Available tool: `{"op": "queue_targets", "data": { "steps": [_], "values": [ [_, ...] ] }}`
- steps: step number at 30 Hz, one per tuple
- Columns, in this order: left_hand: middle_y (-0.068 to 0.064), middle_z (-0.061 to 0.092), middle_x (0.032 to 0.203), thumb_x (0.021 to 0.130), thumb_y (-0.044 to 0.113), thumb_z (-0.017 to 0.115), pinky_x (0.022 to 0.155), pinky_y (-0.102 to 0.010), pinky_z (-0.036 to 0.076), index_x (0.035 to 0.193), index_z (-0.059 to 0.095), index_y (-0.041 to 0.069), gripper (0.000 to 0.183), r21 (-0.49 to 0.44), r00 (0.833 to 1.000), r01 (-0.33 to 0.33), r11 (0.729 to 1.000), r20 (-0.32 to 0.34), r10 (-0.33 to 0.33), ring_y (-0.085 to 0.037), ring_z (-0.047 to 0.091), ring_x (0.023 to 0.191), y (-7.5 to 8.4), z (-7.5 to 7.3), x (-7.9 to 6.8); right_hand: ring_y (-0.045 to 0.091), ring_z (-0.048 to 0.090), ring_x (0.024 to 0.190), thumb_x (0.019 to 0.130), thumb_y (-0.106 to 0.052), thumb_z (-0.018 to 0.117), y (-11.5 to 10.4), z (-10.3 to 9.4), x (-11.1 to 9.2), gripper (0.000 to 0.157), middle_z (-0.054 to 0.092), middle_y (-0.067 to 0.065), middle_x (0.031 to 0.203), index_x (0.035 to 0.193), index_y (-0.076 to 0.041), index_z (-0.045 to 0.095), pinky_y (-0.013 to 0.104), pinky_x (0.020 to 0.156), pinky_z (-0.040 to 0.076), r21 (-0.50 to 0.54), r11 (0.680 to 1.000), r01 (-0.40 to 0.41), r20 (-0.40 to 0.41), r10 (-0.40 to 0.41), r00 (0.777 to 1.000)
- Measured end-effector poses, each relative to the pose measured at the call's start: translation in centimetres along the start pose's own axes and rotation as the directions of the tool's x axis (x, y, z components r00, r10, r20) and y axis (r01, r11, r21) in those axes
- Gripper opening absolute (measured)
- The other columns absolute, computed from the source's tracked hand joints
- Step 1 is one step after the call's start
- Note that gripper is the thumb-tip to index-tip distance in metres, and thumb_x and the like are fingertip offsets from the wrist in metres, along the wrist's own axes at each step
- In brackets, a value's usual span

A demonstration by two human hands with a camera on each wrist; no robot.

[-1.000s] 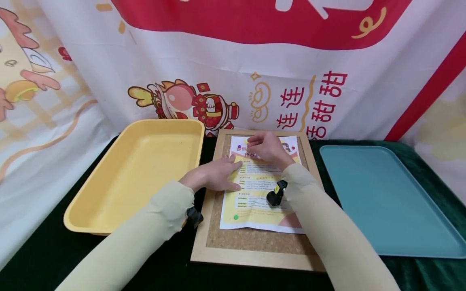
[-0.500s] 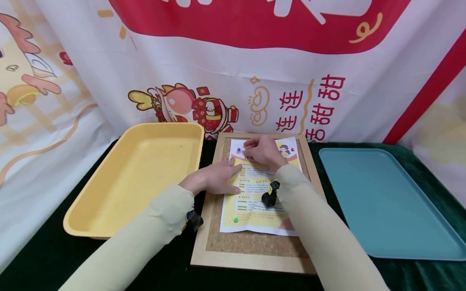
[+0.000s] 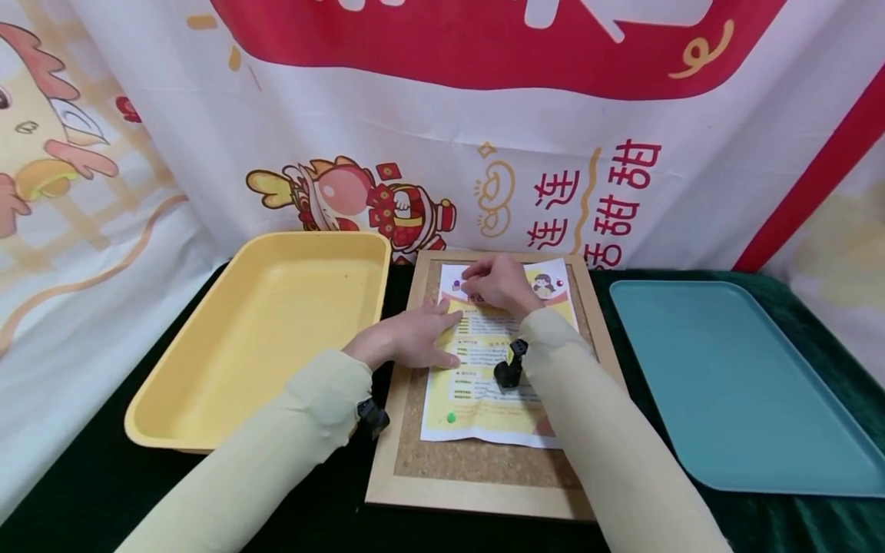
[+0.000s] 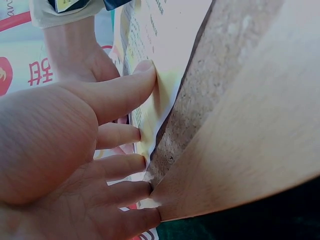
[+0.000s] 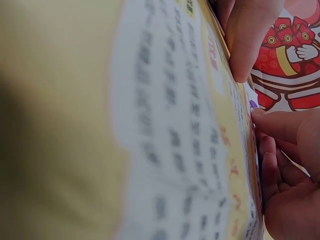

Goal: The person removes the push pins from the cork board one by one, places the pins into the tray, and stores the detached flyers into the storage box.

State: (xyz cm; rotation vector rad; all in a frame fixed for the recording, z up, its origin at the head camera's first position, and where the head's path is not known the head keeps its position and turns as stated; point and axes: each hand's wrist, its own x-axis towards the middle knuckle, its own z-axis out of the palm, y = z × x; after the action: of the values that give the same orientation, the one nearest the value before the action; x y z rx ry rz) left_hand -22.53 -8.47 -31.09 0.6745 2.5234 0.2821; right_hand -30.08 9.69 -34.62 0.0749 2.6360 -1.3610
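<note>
A printed yellow-and-white paper sheet (image 3: 477, 399) lies on a wood-framed cork board (image 3: 484, 465). My left hand (image 3: 418, 336) rests along the sheet's left edge with fingers spread, its thumb on the paper in the left wrist view. At the sheet's top left corner is a purple pushpin (image 3: 456, 285). My right hand (image 3: 503, 286) pinches at this pin, thumb tip right against it in the right wrist view, other fingers curled. A green pushpin (image 3: 451, 418) sits at the lower left of the sheet, and a red pushpin (image 3: 559, 283) at its top right corner.
To the left stands a deep yellow tray (image 3: 256, 338), close beside the board. A flat teal tray (image 3: 747, 384) lies to the right. Both rest on a dark green cloth (image 3: 304, 491), with a printed white curtain (image 3: 415, 123) hanging behind.
My right hand has moved left and slightly down, from beside the purple pushpin onto it. The left hand stays in place on the sheet's left edge.
</note>
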Motion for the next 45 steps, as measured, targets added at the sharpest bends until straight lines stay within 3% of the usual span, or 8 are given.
{"op": "queue_targets", "data": {
  "steps": [7,14,20,28,40,45],
  "values": [
    [-0.014,0.007,0.180,0.104,0.045,0.066,0.136,-0.050,0.015,0.170,0.025,0.013,0.084,0.015,1.000,0.001,1.000,-0.005,-0.001,-0.038,0.006,0.167,0.4,0.0,0.1,0.024,0.064,0.104,0.099,-0.019,0.076,0.0,-0.1,0.0,0.017,0.073,0.006,0.116,0.114,-0.015,0.081,0.040,0.102,0.052,-0.011,1.000,-0.004,-0.019,0.004,1.000],
    [-0.016,0.008,0.179,0.104,0.044,0.066,0.135,-0.052,0.018,0.170,0.026,0.012,0.083,0.032,1.000,-0.003,0.999,-0.002,0.004,-0.040,0.009,0.167,0.3,0.1,0.1,0.023,0.063,0.109,0.097,-0.019,0.079,0.2,0.2,0.3,0.015,0.076,0.005,0.116,0.111,-0.016,0.082,0.042,0.106,0.051,-0.029,0.999,0.042,-0.034,-0.043,0.998],
    [-0.020,0.009,0.178,0.105,0.043,0.066,0.134,-0.053,0.019,0.169,0.027,0.009,0.083,0.028,0.999,-0.051,0.998,-0.011,0.051,-0.043,0.011,0.166,0.2,0.1,0.4,0.024,0.064,0.111,0.096,-0.019,0.080,0.0,0.1,0.3,0.014,0.077,0.004,0.115,0.109,-0.016,0.083,0.043,0.109,0.050,-0.030,0.999,0.024,-0.049,-0.025,0.998],
    [-0.019,0.009,0.179,0.104,0.043,0.067,0.134,-0.053,0.018,0.169,0.027,0.009,0.083,0.034,0.999,-0.033,0.999,-0.010,0.034,-0.042,0.010,0.166,0.1,0.1,0.2,0.024,0.063,0.117,0.094,-0.019,0.082,-0.3,0.3,0.4,0.015,0.077,0.004,0.118,0.109,-0.017,0.083,0.045,0.112,0.047,-0.045,0.999,0.017,-0.036,-0.019,0.999],
    [-0.017,0.008,0.179,0.104,0.044,0.067,0.135,-0.052,0.018,0.169,0.027,0.011,0.083,0.031,1.000,-0.013,0.999,-0.009,0.013,-0.040,0.009,0.167,-0.1,0.2,0.1,0.024,0.060,0.116,0.096,-0.021,0.081,-0.9,0.8,0.4,0.014,0.073,0.004,0.122,0.109,-0.017,0.083,0.044,0.113,0.047,-0.012,0.999,-0.044,-0.012,0.044,0.999],
    [-0.016,0.008,0.179,0.104,0.045,0.067,0.135,-0.052,0.018,0.169,0.027,0.012,0.084,0.036,1.000,-0.019,0.999,-0.012,0.019,-0.040,0.010,0.167,-0.1,0.2,0.2,0.023,0.061,0.112,0.096,-0.021,0.081,-1.0,1.0,0.7,0.009,0.073,0.004,0.118,0.103,-0.017,0.084,0.041,0.106,0.048,-0.027,0.998,-0.059,-0.031,0.058,0.998]
  ]
}}
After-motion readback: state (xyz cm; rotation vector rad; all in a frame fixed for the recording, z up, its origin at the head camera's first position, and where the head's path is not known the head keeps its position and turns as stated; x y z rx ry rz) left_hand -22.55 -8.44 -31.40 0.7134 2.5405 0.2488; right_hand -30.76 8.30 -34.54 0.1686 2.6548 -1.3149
